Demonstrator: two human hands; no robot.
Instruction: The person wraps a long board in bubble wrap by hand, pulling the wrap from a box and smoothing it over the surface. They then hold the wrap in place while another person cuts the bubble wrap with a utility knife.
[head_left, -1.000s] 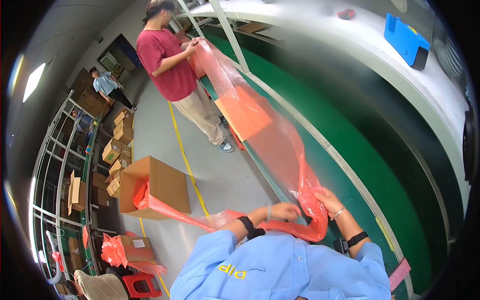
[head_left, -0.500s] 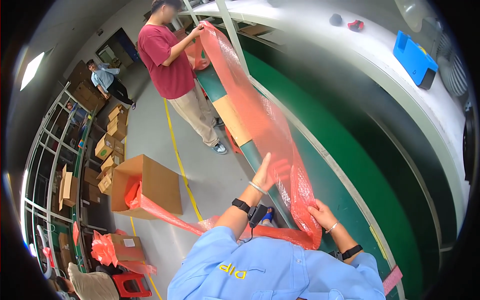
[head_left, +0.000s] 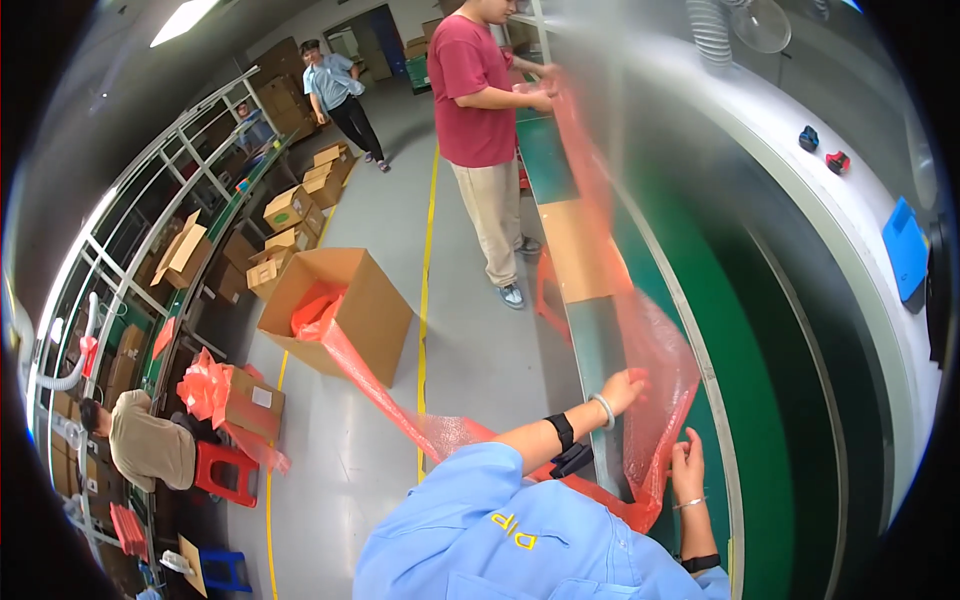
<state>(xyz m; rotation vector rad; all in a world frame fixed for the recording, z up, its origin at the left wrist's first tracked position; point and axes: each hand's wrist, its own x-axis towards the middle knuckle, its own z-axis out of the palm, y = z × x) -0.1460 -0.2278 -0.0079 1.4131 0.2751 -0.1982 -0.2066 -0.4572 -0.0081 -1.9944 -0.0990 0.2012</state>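
A long strip of translucent red bubble wrap [head_left: 655,350] stretches along the green bench and hangs in a loop close to my body. My left hand [head_left: 624,390], with a pale bangle at the wrist, is closed at the strip's left edge, fingertips curled against the film. On the opposite side, my right hand [head_left: 688,468] is beside the film's edge, its fingers stretched upward and thumb apart. A co-worker in a dark red shirt [head_left: 470,95] holds the far end of the strip with both hands.
A large cardboard box [head_left: 375,320] on the floor to the left holds more red wrap, which trails toward me. Brown cardboard [head_left: 580,250] lies on the bench [head_left: 548,160]. Red stools, smaller boxes and a seated person [head_left: 150,440] are farther left. A white shelf [head_left: 800,190] runs along the right.
My view has swung, shifting the scene. My left hand has gone from spread flat behind the film to curled at its edge. My right hand has loosened from its pinch, fingers now extended.
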